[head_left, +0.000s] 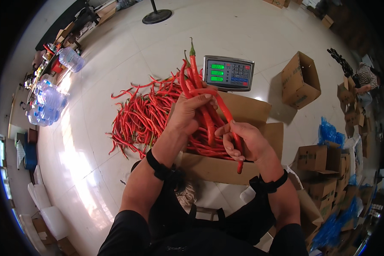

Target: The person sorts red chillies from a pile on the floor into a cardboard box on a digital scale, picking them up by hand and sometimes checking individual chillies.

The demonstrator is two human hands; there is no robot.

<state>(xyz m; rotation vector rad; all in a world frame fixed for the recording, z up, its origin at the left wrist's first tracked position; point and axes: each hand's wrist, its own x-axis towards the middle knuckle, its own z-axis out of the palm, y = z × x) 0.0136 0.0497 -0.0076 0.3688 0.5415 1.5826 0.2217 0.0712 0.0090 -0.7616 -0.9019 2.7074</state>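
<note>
Left grip: our left hand (187,112) is closed around a bunch of red chillies (195,81), fingers wrapped over the stalks' lower part, the green-stemmed tips standing up and away from us.
Right grip: our right hand (243,143) is pinched together on a single long chilli (227,115), which runs slantwise from the bunch down past our fingers, its end hanging just below the hand.
Where the chillies are: both sit over the open cardboard box (243,109) right in front of us, just near of the scale.
How they look: we see slim, glossy red pods, slightly curved, some with short green stems.
In the box: more red chillies (205,147) lie under our hands.
On the floor, left: a loose heap of chillies (136,117) spreads beside the box on the pale tiled floor (115,55).
Scale: a grey weighing scale (228,73) with green-lit displays and a keypad stands just far of the box.
Right: an open brown carton (301,81) lies tipped, well apart; near right, we see stacked brown cartons (320,160) with blue plastic bags (330,133) among them.
Far left: clear water bottles (51,100) cluster by the wall.
</note>
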